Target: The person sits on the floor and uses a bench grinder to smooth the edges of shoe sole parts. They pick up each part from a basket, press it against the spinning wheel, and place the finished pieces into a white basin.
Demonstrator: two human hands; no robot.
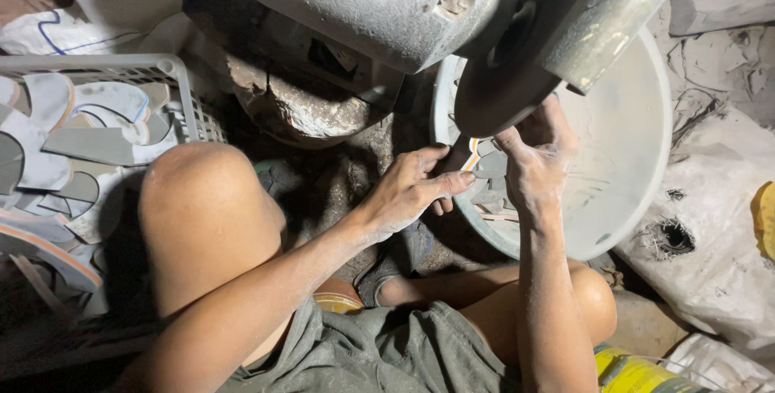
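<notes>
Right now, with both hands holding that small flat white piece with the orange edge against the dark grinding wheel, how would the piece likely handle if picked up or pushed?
The small flat white piece with the orange edge looks thin and rigid, so probably light and stiff. Pinched by the left hand and right hand, it seems easy to fumble. Similar cut pieces in the grey plastic basket lie flat, so it likely won't roll.

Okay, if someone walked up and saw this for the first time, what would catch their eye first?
Most likely the dark round grinding wheel at top centre, mounted on a dusty grey machine, with the left hand and right hand pressing a small flat piece just below it. Behind the hands sits a big white basin, and at far left a grey plastic crate holds curved, colour-edged cut pieces.
</notes>
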